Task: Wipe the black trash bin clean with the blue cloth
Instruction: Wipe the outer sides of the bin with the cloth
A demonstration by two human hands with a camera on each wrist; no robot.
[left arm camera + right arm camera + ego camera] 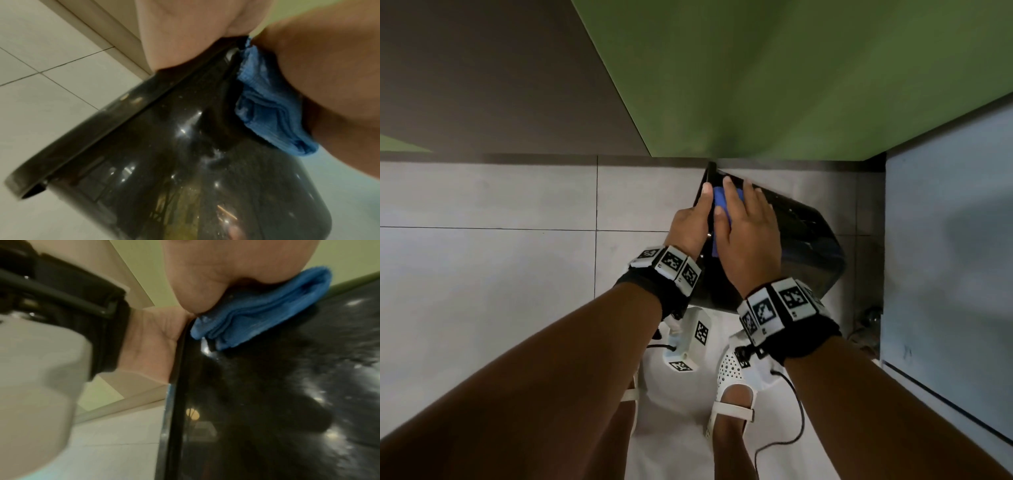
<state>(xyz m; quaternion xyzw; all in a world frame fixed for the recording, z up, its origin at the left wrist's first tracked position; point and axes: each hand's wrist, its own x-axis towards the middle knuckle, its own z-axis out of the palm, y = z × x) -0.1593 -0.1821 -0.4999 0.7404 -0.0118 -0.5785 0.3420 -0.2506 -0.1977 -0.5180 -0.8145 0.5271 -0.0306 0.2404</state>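
Observation:
A glossy black trash bin [808, 240] is tipped over the tiled floor, its mouth facing left. My left hand [691, 222] grips the bin's rim, thumb on top and the other fingers hidden behind the edge. A folded blue cloth [720, 200] lies on the bin's upper side just right of the rim. My right hand [750, 233] presses it down with flat, straight fingers. The left wrist view shows the cloth [267, 110] squeezed between the right hand [329, 81] and the bin wall [185, 178]. The right wrist view shows the cloth [257, 309] under the palm [216, 272].
A green panel [791, 85] rises right behind the bin, and a pale blue surface [945, 257] closes off the right side. Grey floor tiles [482, 257] spread to the left. My feet in white sandals [732, 394] stand just below the bin, with a black cable [791, 428] hanging beside them.

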